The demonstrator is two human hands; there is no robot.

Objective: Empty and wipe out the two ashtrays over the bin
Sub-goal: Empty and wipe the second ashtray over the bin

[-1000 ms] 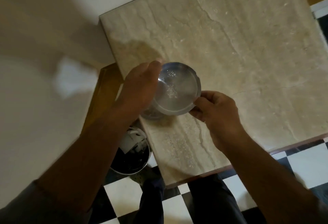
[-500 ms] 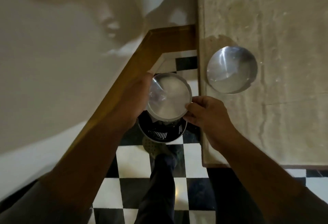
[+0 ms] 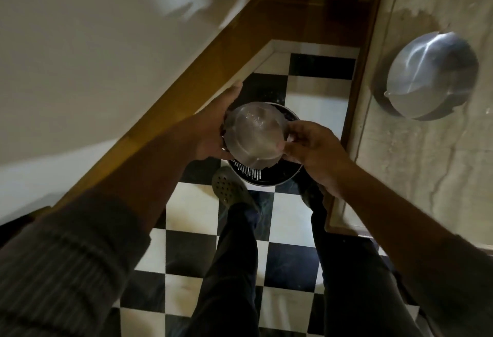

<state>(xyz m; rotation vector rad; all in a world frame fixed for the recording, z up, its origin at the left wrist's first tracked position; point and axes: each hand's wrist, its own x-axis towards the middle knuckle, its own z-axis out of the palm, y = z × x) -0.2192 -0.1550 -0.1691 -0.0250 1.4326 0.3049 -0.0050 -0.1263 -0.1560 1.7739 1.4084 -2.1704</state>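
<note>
Left hand (image 3: 210,134) cups the far-left side of one ashtray (image 3: 253,136) while the right hand (image 3: 312,147) pinches its right rim, fingers closed on it. It's come off the table (image 3: 426,163) since a sec ago and now sits tilted right over the bin (image 3: 266,176), so dumping looks underway, wipe not yet done. Ashtray is a shallow shiny metal dish w/ a notched rim, contents too blurred to tell; 2nd ashtray (image 3: 432,75) waits far right on the table, well apart.

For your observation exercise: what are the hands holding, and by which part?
Both hands hold one metal ashtray over the bin: left hand and right hand on opposite sides of its rim.
</note>
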